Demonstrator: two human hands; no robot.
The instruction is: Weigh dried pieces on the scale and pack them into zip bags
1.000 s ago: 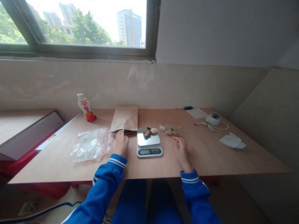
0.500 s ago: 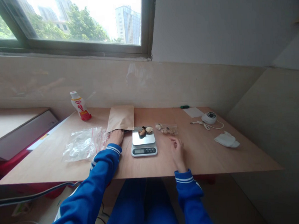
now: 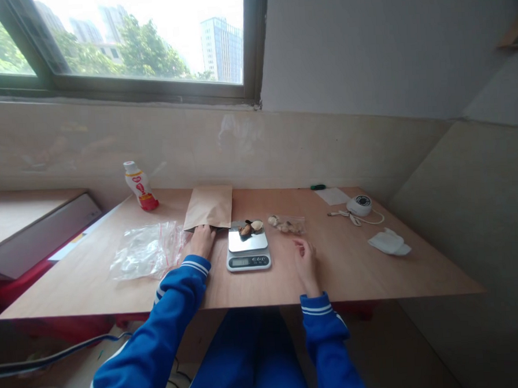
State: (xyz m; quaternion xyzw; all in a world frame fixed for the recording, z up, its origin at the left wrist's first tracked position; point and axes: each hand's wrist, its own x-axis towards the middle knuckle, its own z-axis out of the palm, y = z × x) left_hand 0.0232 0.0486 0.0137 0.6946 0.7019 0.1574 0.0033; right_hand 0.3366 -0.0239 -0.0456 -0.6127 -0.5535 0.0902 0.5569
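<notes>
- At 9 o'clock from the scale [image 3: 248,244], crumpled clear bags [image 3: 143,252] lie flat; the bottle [image 3: 141,188] stands beyond them at 10.
- At 9 to 10 o'clock, the left hand [image 3: 203,241] has its fingertips inside the mouth of the paper pouch [image 3: 210,203], which lies at 11 with that mouth facing the person. Good handling here would mean lifting the upper lip and keeping the wrist low, so the pouch neither slides nor nudges the scale just beside it.
- At the dial's centre, the scale carries a brown piece [image 3: 245,230] and a pale piece [image 3: 256,225] near its far edge; anything added is best laid gently toward the middle.
- At 2 o'clock, a small clear packet [image 3: 286,224] holds more pieces.
- At 3 o'clock, the right hand [image 3: 306,260] is loosely curled, a narrow gap at the fingertips and nothing visible in its grasp. It could steady the pouch.
- Inside the pouch, contents are hidden, so whether the left fingers grip anything cannot be told; the scale's reading is illegible.
</notes>
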